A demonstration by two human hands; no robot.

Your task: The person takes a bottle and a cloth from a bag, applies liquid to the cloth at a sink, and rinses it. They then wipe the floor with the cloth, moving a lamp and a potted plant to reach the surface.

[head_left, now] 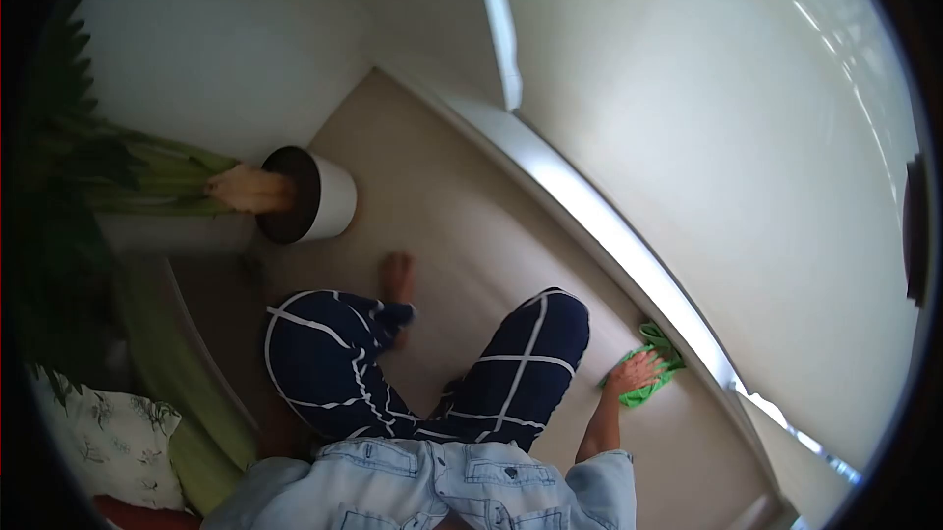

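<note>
My right hand (637,373) is on a bright green cloth (648,390), pressing it to the floor beside the low white ledge. Its fingers lie over the bunched cloth, and folds stick out around them. My left hand does not show; that arm goes down behind my bent knee on the left side. My legs, in dark blue trousers (526,363) with white lines, are bent in a crouch. One bare foot (398,278) rests on the floor ahead of the left knee.
A potted plant in a white pot (336,198) stands left by the wall. The pale floor (442,206) runs to a bright ledge (589,201) under a large white blind (688,88). At lower left are a patterned cushion (118,442) and green fabric (192,383).
</note>
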